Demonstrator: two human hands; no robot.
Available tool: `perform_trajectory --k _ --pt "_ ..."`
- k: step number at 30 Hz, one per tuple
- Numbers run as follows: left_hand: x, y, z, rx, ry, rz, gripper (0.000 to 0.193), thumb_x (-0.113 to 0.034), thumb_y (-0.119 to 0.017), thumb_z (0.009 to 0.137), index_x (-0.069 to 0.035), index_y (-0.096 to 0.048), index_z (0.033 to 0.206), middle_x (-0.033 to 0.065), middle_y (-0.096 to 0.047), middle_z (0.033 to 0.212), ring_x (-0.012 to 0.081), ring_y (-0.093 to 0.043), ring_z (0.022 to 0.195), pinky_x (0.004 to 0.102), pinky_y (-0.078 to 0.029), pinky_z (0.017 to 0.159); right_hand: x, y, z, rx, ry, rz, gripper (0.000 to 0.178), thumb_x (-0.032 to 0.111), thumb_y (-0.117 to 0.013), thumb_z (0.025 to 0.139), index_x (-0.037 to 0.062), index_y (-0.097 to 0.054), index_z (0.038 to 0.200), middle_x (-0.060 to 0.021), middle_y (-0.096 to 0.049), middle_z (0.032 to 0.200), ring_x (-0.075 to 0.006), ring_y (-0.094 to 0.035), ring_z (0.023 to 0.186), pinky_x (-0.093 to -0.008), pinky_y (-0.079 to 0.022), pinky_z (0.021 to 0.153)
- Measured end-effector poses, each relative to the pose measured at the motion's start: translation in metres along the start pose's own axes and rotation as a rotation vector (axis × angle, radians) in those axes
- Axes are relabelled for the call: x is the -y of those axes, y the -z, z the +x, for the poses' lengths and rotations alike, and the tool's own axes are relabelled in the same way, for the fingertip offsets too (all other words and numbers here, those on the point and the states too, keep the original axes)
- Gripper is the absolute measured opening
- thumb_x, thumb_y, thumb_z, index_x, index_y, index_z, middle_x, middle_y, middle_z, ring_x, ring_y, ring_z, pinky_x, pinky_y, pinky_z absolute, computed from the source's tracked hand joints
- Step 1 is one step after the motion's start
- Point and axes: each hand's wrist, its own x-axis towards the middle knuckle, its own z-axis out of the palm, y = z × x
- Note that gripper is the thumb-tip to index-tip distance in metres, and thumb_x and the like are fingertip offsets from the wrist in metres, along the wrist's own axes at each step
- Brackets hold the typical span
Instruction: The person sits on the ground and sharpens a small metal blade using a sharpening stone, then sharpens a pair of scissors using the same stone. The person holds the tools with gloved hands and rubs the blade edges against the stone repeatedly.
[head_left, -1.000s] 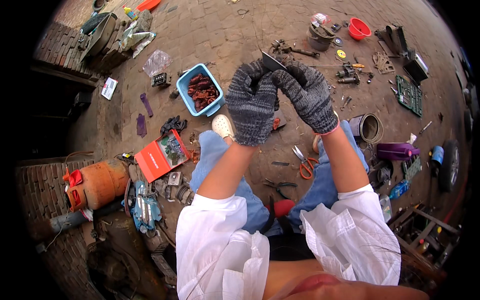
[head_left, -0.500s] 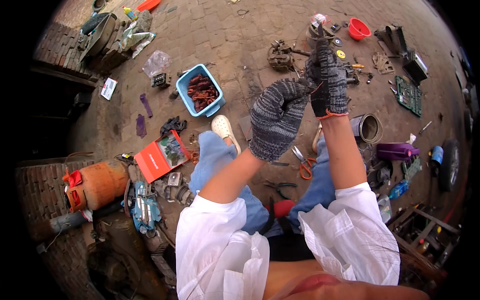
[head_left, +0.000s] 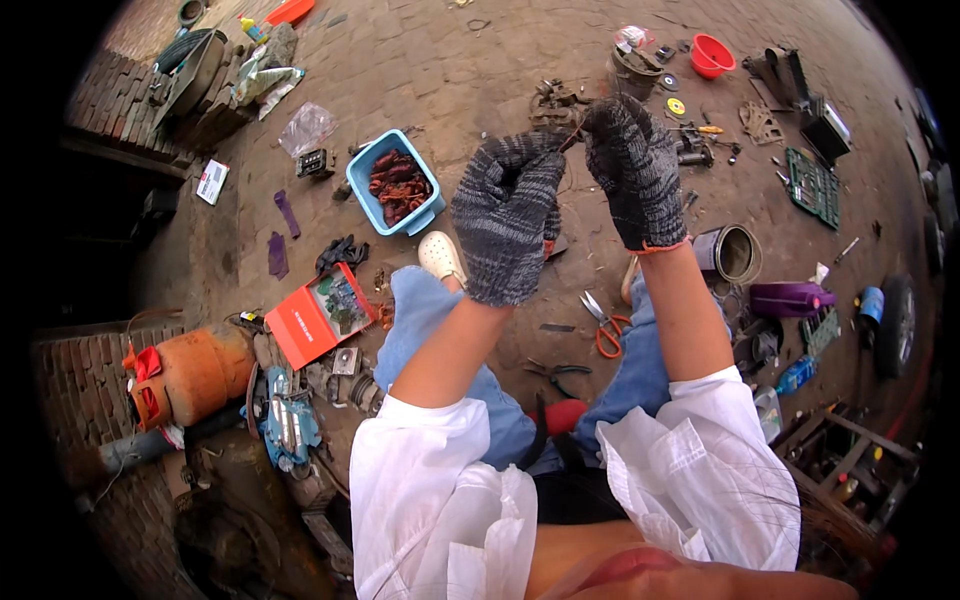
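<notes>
Both my hands are raised over the ground in grey-and-black knit gloves. My left hand (head_left: 508,220) is closed, its fingertips pinching one end of a thin reddish strand (head_left: 572,138), which looks like wire. Just to the right, my right hand (head_left: 636,178) has its fingers bent round the strand's other end. A little red shows at the left glove's lower right side; I cannot make out what it is. Left of the hands, a light blue basin (head_left: 431,217) holds reddish-brown bundles (head_left: 400,188). Below the hands lie orange-handled scissors (head_left: 605,325) and dark pliers (head_left: 557,374).
An open red box (head_left: 302,324) and an orange gas cylinder (head_left: 205,372) are at left. To the right stand a metal can (head_left: 728,252), a purple jug (head_left: 790,299) and a green tool case (head_left: 813,188). Farther off are greasy machine parts (head_left: 555,105) and a red bowl (head_left: 712,56).
Both hands have come down and left. They were together and are now slightly apart, with the strand showing between them. My right hand's upward-pointing fingers have bent.
</notes>
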Motion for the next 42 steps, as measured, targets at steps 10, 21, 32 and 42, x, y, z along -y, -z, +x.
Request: perform_trajectory --k 10,21,32,42 --pt "-0.004 0.004 0.002 -0.009 0.075 -0.034 0.014 -0.001 -0.057 0.079 -0.003 -0.058 0.093 0.0015 -0.058 0.077 0.0028 -0.047 0.056 0.0167 -0.037 0.046 0.034 -0.003 0.006 -0.002 -0.804 0.853 0.019 0.015 -0.057 0.081 0.0026 -0.058 0.095 0.001 -0.057 0.076 -0.0038 -0.048 0.062 -0.0161 -0.038 0.053" --pt "-0.006 0.004 0.006 0.061 -0.02 0.144 0.02 -0.001 -0.056 0.079 -0.003 -0.057 0.099 0.0023 -0.06 0.085 0.0054 -0.051 0.065 0.0188 -0.044 0.056 0.038 -0.001 0.009 -0.063 -0.773 0.83 0.015 0.013 -0.06 0.079 0.0041 -0.058 0.091 0.0011 -0.056 0.074 -0.0047 -0.047 0.059 -0.0169 -0.037 0.051" --pt "-0.008 0.002 0.009 0.104 0.106 0.137 0.017 -0.007 -0.057 0.08 0.0 -0.059 0.094 0.0036 -0.06 0.078 0.0063 -0.051 0.058 0.0196 -0.044 0.052 0.033 0.003 0.011 -0.081 -0.823 0.916 0.019 0.016 -0.061 0.078 0.0035 -0.057 0.091 0.0027 -0.048 0.061 -0.0053 -0.039 0.047 -0.0186 -0.029 0.042" --pt "-0.001 0.01 0.011 -0.09 0.134 0.074 0.013 -0.011 -0.06 0.077 -0.003 -0.06 0.088 -0.0002 -0.055 0.068 0.0059 -0.045 0.051 0.0189 -0.036 0.045 0.026 -0.006 0.004 -0.159 -0.612 0.508 0.029 0.031 -0.048 0.086 0.0038 -0.057 0.09 0.0059 -0.042 0.058 -0.0031 -0.035 0.048 -0.0177 -0.027 0.044"
